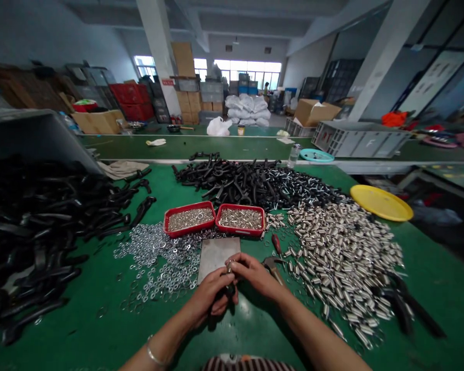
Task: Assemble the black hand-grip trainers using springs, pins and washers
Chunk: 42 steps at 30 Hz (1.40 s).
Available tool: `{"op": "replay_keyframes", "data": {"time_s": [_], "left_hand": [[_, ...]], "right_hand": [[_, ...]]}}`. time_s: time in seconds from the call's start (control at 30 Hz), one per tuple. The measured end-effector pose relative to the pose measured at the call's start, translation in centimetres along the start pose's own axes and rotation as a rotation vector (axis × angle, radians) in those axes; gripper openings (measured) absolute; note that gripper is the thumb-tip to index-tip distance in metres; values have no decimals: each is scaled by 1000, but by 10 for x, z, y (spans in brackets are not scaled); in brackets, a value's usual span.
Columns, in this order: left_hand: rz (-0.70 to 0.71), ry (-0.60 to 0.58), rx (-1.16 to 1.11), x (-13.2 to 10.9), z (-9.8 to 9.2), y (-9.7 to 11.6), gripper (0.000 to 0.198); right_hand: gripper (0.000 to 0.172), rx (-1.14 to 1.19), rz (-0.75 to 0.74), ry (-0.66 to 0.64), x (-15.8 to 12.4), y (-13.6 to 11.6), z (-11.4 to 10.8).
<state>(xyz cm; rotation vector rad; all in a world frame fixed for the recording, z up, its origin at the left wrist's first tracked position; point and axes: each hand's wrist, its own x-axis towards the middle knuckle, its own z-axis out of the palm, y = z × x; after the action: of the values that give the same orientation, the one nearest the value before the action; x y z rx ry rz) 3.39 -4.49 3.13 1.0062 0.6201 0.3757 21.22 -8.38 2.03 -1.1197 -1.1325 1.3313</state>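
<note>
Just in front of a flat metal plate [216,252], my two hands meet over the green tabletop. My left hand [213,294] is closed around a small dark part [229,289], mostly hidden by the fingers. The fingertips of my right hand [251,273] pinch a small shiny metal piece [229,266] at the upper end of that dark part. Beyond the plate are two red trays [166,226] [263,226] of small metal pieces. A hammer [274,268] and a red-handled tool [276,243] lie right of my right hand.
Metal rings [158,257] spread at left, metal cylinders [344,257] at right. Black parts [232,180] lie behind the trays, with more black handles [42,216] at far left. A yellow lid [381,202] sits at the right edge; black-handled pliers [410,306] lie front right.
</note>
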Motion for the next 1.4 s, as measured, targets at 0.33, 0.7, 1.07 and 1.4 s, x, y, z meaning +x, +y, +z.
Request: {"op": "replay_keyframes", "data": {"time_s": [0.33, 0.7, 1.07, 1.4], "left_hand": [[238, 310, 281, 44, -40, 28, 41], [542, 627, 528, 43, -31, 24, 30], [386, 585, 106, 48, -56, 36, 43], [318, 700, 93, 14, -65, 21, 43]], "right_hand": [[16, -1442, -73, 242, 18, -8, -121], [29, 185, 64, 151, 35, -9, -5], [22, -307, 12, 229, 52, 22, -6], [10, -1188, -177, -229, 50, 8, -3]]}}
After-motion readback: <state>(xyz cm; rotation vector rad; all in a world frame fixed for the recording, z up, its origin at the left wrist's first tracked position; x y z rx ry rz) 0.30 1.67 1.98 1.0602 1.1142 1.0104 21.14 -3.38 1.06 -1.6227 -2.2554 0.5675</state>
